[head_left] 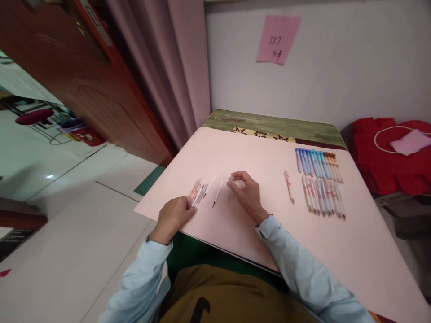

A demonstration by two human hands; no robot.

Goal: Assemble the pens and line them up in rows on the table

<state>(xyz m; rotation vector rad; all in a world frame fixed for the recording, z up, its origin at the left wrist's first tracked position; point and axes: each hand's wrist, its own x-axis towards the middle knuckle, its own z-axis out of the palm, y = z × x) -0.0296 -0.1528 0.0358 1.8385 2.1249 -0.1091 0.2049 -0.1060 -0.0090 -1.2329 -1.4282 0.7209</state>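
Note:
My left hand (173, 216) is closed at the left of the table, its fingertips against a small pile of clear and pinkish pen parts (198, 190). White pen refills lie among them, and what the fingers grip is hidden. Beside the pile, a single white refill (217, 194) with a dark tip lies on the pink sheet. My right hand (247, 192) is just above the sheet to the right, thumb and forefinger pinched together. A small pale or clear piece seems to show at its fingertips, too small to name. Further right lies one assembled pen (288, 187).
A row of blue and brown-topped pens (316, 163) lies at the right, with a row of clear-and-pink pens (323, 197) in front. The pink sheet (256, 237) covers most of the table. Red cloth (367, 157) is beyond its right edge; a wooden door (111, 89) stands left.

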